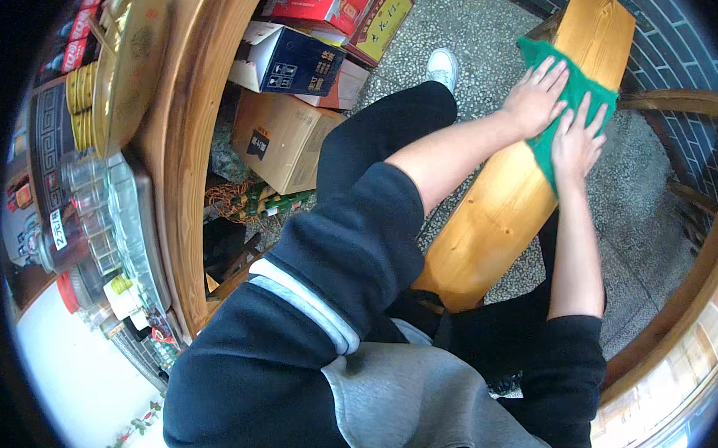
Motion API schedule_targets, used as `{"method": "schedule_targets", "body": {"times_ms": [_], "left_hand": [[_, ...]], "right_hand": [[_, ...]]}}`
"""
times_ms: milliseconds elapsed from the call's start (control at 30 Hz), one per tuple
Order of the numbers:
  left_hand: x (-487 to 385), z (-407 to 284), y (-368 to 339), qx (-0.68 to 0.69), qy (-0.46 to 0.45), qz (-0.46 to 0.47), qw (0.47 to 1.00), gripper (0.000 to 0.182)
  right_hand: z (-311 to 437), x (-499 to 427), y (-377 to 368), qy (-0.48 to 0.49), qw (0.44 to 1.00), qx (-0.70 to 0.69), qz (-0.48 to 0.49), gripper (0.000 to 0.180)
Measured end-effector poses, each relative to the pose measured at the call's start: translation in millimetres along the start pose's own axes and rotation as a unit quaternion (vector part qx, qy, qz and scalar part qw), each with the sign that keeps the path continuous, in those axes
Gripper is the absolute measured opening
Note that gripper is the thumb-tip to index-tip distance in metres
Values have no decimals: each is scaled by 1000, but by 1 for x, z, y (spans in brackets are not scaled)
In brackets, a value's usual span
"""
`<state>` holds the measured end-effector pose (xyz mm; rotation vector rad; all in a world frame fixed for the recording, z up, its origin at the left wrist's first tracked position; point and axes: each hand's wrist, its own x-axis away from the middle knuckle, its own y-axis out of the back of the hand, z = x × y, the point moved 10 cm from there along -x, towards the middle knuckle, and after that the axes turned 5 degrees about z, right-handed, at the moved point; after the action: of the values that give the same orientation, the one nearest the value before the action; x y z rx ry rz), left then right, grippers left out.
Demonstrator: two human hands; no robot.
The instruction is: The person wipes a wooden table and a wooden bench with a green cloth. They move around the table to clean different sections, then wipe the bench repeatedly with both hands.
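Observation:
A green cloth [594, 96] lies spread across a wooden bench [485, 218], whose top shows bare wood on both sides of it. My left hand [536, 93] rests flat on the cloth with its fingers apart, nearer the cloth's upper left edge. Just below and to the right, my right hand [577, 136] also presses on the cloth, palm down and fingers spread. Neither hand is closed around the cloth. The near end of the bench lies between my legs.
Cardboard boxes [283, 140] are stacked on the speckled floor at left, beside a wooden counter [192, 111] bearing glasses and a tray. A grey brick wall [675, 36] stands beyond the bench's far end. A curved wooden frame [692, 293] runs along the right.

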<state>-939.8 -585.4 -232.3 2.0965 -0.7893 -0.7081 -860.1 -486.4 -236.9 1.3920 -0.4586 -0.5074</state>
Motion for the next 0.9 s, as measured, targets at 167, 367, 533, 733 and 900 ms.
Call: {"method": "schedule_targets", "body": {"times_ms": [167,367,533,733,900], "left_hand": [[-85,30,-18,-20,-25,-22,999,67],[-191,65,-39,-6,-30,-82,996,72],[-270,97,-67,27,-5,-79,996,74],[-331,114,-83,-20,17,-73,997,69],[-327,110,-76,-39,29,-64,997,70]], "right_hand": [[-7,-87,-7,-2,1000,-16,-3,60],[-17,-189,-15,-13,999,-31,-6,64],[-26,-268,-24,9,999,-33,-41,68],[-25,-347,-34,120,989,5,-89,75],[-26,-356,-33,126,986,24,-108,77]]}}
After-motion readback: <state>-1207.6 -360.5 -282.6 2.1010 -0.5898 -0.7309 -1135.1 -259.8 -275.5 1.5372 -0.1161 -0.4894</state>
